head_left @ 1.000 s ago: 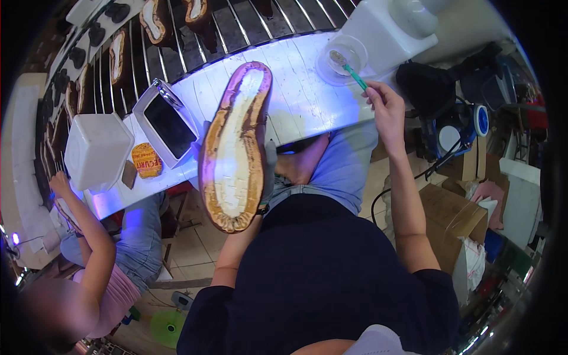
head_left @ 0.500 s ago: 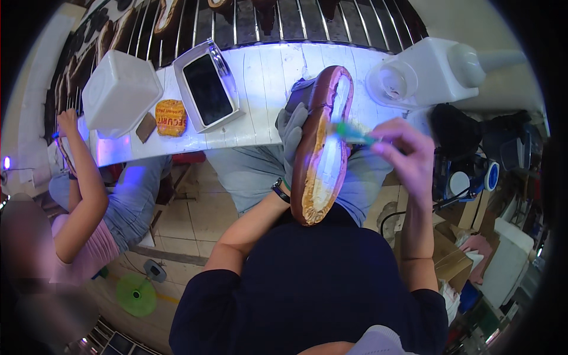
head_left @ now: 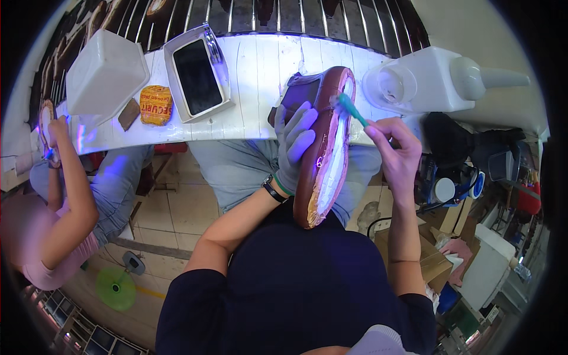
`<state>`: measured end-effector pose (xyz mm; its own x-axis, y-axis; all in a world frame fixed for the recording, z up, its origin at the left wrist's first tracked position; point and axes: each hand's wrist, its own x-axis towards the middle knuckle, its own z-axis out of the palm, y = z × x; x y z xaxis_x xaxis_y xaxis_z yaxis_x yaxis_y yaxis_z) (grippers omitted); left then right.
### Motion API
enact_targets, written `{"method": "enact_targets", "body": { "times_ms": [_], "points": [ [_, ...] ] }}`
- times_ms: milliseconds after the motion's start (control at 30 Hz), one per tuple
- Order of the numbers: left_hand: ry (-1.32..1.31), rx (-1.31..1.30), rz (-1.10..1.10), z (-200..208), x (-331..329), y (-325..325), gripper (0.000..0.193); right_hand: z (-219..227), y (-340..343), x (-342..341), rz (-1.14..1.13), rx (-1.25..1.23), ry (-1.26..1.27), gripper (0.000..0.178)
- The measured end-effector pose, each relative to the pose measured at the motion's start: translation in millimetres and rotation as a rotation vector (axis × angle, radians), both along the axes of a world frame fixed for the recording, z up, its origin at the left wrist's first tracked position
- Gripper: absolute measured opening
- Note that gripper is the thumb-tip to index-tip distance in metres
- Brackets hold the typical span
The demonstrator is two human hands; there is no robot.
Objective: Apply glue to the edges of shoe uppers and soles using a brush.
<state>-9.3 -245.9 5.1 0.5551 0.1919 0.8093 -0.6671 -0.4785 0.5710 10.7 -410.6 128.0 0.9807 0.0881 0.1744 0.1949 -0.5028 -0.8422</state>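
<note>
My left hand, in a pale grey glove, is closed around a brown lasted shoe upper. The upper is tipped on its side above my lap, its underside turned to the right. That underside has a pale middle and a rough, folded leather margin, tan at the near end. Between thumb and fingers, my bare right hand pinches a small green-handled brush. Its bristles touch the underside near the far end. Part of the shoe's dark shaft is hidden behind my gloved fingers.
On the white table are a white tray with a dark inside, a yellow-orange packet, and a white container. A white jug and clear cup stand right. Metal rollers run behind. A co-worker sits left.
The brush has moved from the middle of the underside toward its far end. My left fingers have shifted over the shoe's side, which has turned a little. The whole view has shifted slightly.
</note>
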Motion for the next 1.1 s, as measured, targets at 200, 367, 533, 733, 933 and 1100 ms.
{"method": "enact_targets", "body": {
  "times_ms": [200,367,533,733,933,1100],
  "points": [
    [0.101,-0.007,-0.083,15.2,-9.7,8.2,0.053,-15.5,-5.2,37.5,-0.154,-0.163,-0.031,0.013],
    [0.083,-0.003,-0.092,18.1,-7.5,10.5,0.053,-21.0,-18.0,54.3,-0.119,-0.171,-0.061,0.013],
    [-0.010,-0.023,-0.045,21.1,1.0,7.9,0.057,-8.3,-22.4,33.4,0.035,0.004,0.175,0.010],
    [0.023,0.072,-0.044,25.7,4.9,14.2,0.078,25.0,-10.4,5.1,0.199,0.104,0.245,0.009],
    [0.282,-0.104,-0.201,37.3,-2.4,22.6,0.058,48.9,-0.5,-11.1,0.332,0.021,0.120,0.013],
    [0.469,-0.204,-0.355,53.3,-9.2,23.2,0.067,58.0,3.3,-17.7,0.404,0.013,0.009,0.015]
  ]
}}
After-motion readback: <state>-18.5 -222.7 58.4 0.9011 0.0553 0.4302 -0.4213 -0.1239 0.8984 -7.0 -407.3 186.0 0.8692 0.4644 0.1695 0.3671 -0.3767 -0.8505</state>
